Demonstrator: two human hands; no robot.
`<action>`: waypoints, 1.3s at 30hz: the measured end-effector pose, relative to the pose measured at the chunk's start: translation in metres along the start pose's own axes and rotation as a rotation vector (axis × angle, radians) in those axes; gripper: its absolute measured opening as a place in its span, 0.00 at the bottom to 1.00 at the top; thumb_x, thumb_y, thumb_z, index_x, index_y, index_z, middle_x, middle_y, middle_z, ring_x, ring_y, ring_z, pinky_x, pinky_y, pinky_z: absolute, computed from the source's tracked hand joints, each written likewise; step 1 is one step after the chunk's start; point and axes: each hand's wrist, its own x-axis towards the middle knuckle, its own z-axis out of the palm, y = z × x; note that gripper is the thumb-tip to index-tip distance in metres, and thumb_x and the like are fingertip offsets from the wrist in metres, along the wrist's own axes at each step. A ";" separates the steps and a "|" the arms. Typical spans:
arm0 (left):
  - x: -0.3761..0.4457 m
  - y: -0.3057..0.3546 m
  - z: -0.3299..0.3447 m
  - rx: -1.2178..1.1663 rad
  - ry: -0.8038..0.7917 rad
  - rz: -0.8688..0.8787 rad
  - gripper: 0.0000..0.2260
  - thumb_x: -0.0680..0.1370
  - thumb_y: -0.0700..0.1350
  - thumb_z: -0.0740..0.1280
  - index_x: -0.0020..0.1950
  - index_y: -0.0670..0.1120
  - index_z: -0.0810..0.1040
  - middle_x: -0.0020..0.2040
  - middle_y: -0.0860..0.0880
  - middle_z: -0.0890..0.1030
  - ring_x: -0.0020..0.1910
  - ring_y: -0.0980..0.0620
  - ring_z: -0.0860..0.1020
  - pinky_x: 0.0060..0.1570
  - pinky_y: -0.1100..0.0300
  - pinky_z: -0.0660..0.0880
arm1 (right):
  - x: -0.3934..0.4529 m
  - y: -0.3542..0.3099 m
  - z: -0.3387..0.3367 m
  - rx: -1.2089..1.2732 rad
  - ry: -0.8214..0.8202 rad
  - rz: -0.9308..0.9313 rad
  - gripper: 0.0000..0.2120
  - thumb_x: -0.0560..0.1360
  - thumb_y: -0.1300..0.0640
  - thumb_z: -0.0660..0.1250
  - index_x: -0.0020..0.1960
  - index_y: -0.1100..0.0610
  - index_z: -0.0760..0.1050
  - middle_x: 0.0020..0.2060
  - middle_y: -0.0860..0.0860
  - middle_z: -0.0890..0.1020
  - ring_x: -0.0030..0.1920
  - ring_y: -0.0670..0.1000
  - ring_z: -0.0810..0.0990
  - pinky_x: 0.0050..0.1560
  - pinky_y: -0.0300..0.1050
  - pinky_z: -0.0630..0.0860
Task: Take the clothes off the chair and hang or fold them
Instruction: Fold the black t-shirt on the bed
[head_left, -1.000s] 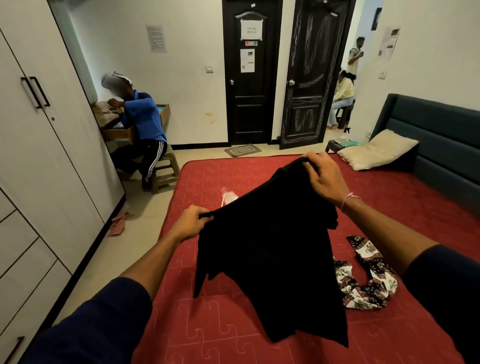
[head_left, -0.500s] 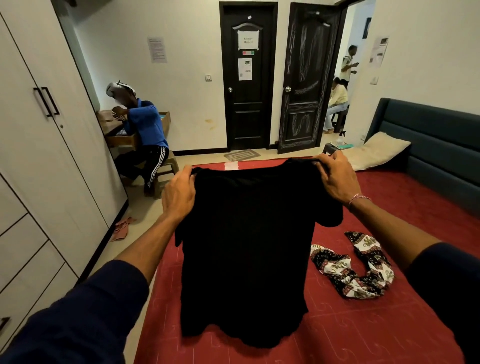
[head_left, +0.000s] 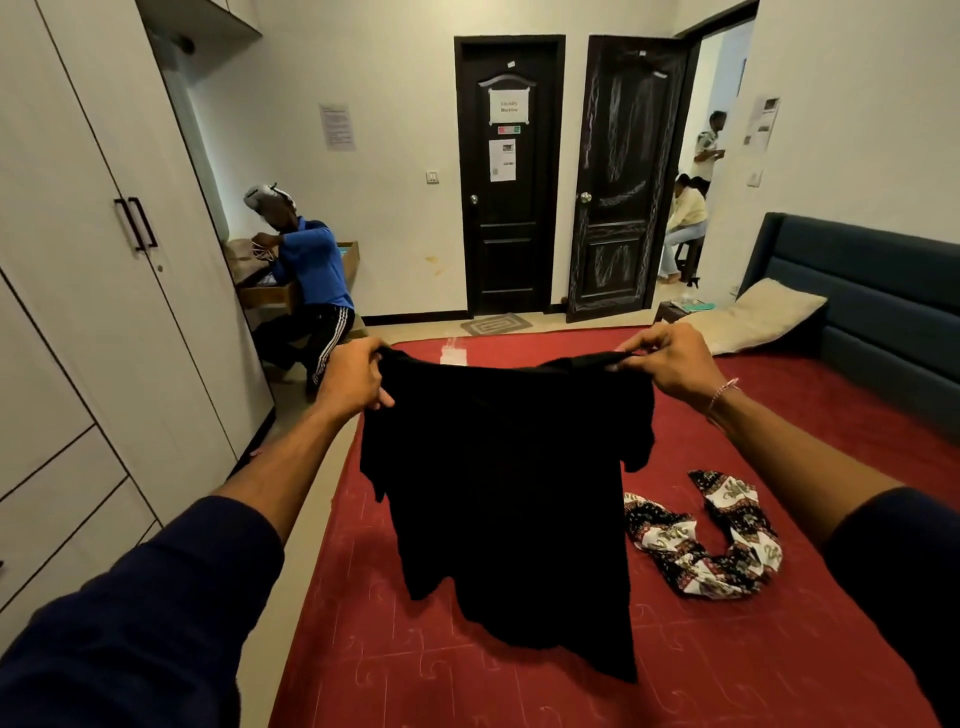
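A black T-shirt (head_left: 509, 493) hangs spread out in front of me above the red bed (head_left: 727, 660). My left hand (head_left: 356, 379) grips its left shoulder and my right hand (head_left: 667, 364) pinches its right shoulder, both held at about the same height. The shirt's hem droops down to the bedcover. A patterned black, white and red cloth (head_left: 701, 540) lies crumpled on the bed to the right of the shirt. No chair with clothes is in view.
White wardrobe doors (head_left: 104, 312) line the left side. A person in a blue top (head_left: 311, 270) sits at a wooden desk beyond them. Two dark doors (head_left: 509, 176) stand at the far wall. A beige pillow (head_left: 763, 317) leans on the dark headboard (head_left: 872, 291).
My left hand rose level with the right, and the two hands drew apart so the shirt went from crumpled and slanted to spread flat. My view tilted upward.
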 end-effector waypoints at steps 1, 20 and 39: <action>-0.005 0.004 0.001 -0.129 -0.023 -0.064 0.13 0.84 0.35 0.55 0.61 0.41 0.77 0.40 0.42 0.82 0.29 0.48 0.83 0.28 0.59 0.81 | -0.003 0.003 -0.002 -0.003 -0.025 0.053 0.07 0.63 0.56 0.83 0.38 0.51 0.86 0.38 0.50 0.86 0.44 0.53 0.84 0.52 0.57 0.81; -0.072 0.030 0.009 0.632 0.404 0.297 0.17 0.84 0.52 0.58 0.51 0.39 0.76 0.45 0.39 0.78 0.42 0.39 0.78 0.36 0.48 0.75 | -0.053 -0.010 -0.001 -0.048 0.375 0.217 0.08 0.68 0.60 0.75 0.35 0.53 0.77 0.38 0.53 0.83 0.43 0.53 0.80 0.42 0.43 0.73; 0.064 -0.279 0.280 0.747 -0.418 -0.182 0.17 0.84 0.54 0.58 0.57 0.42 0.77 0.52 0.40 0.81 0.53 0.38 0.81 0.49 0.48 0.76 | 0.084 0.263 0.315 -0.494 -0.075 0.528 0.11 0.73 0.52 0.74 0.50 0.57 0.79 0.45 0.57 0.83 0.47 0.61 0.83 0.45 0.51 0.81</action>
